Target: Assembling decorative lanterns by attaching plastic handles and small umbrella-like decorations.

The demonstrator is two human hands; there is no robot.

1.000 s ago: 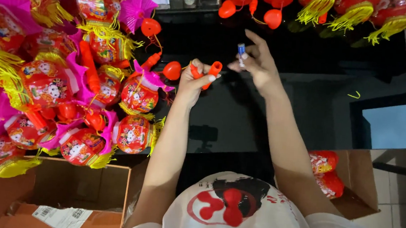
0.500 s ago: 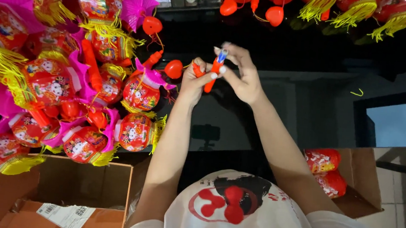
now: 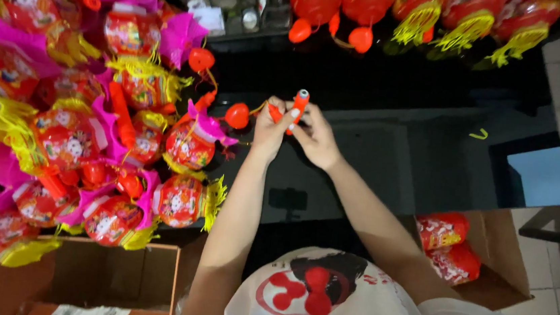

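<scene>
Both hands met over the middle of the black table (image 3: 388, 160). The left hand (image 3: 272, 126) and the right hand (image 3: 315, 137) pinched a slim orange plastic handle stick (image 3: 298, 108) between thumbs and fingertips, fingers pressed close around it, its capped tip pointing toward twelve o'clock. A thin yellow cord ran from the left hand out to nine o'clock, ending in a small red ball-shaped piece (image 3: 237, 115) hanging just beside the fingers.

At nine o'clock lay a big heap of finished red paper lanterns (image 3: 92, 141) with pink frills and yellow tassels, many of them with orange sticks already showing. At one o'clock, along the table's far edge, a row of red lanterns with yellow tassels (image 3: 441, 16) sat well apart from the hands. At four o'clock an open cardboard box (image 3: 493, 264) held a few flat-packed red lanterns (image 3: 448, 243); another cardboard box (image 3: 80, 275) stood at seven o'clock.

Judging from the pile, most of the assembling looked done: the stick in hand was not yet joined to a lantern, and only the few packed pieces in the box seemed left.
</scene>
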